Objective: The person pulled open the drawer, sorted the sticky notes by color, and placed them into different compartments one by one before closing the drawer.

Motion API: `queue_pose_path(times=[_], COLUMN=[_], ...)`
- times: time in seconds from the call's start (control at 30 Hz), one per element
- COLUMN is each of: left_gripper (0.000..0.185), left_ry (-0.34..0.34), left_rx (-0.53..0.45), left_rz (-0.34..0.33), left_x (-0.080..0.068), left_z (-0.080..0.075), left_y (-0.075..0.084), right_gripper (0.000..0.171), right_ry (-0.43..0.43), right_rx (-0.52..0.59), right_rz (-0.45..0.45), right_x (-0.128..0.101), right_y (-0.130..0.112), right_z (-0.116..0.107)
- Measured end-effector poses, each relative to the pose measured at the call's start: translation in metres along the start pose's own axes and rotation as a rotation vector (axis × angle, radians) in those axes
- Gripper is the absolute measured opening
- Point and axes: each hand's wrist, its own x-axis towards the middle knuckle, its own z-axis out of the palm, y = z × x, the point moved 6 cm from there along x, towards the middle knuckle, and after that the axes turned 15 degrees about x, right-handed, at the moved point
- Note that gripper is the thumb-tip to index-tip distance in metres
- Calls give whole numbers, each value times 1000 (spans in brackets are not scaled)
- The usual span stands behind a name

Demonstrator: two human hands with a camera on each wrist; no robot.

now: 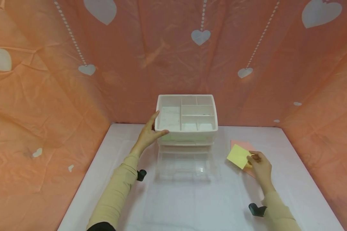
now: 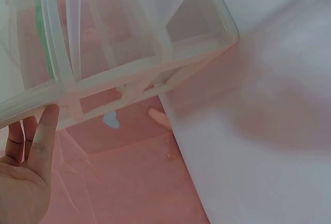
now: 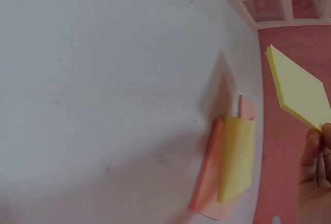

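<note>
Orange cloth with white hearts (image 1: 200, 36) hangs all round as a backdrop, and a white desk (image 1: 191, 205) sits in front of it. Landmark is the white plastic organizer (image 1: 186, 113), a box with a divided tray on top, standing toward the back of the desk, roughly in the middle.

Left hand (image 1: 148, 134) is against the organizer's left front corner, fingers straight and flat on the side, thumb reaching across the front edge just under the tray rim. So it's an open hand touching it, not gripping. From the left wrist view you mostly see the underside of the tray's dividers (image 2: 129, 69) and the fingers (image 2: 44, 136) up against the rim.

Right hand (image 1: 260, 166) is off to the right of the organizer and nearer the person, pinching a yellow pad of sticky notes (image 1: 238, 156) by one corner, held up off the desk. Right below it lies a pink pad (image 3: 209, 175) flat on the desk with another yellow pad (image 3: 238, 157) on top of it, clearest in the right wrist view.

Both arms wear beige sleeves (image 1: 115, 189).
</note>
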Motion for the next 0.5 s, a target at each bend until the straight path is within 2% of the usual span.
queue_pose_path(times=[0.13,0.27,0.3,0.37,0.5], left_gripper=[94,94,94,94,94], left_ry=[6,8,8,9,11], left_rx=[0,-4,-6,-9,0], left_rz=[3,7,8,7,0], left_x=[1,1,1,1,1], left_z=[1,1,1,1,1], left_y=[0,1,1,1,1], right_gripper=[30,27,25,24,26], right_ry=[2,-8,-30,-59,-187], right_rx=[78,205,296,384,686], right_rz=[-12,-52,-83,-111,-222], right_x=[-1,-3,0,1,10], right_y=[-12,-20,-17,-18,-11], right_z=[-4,-5,-5,-4,2])
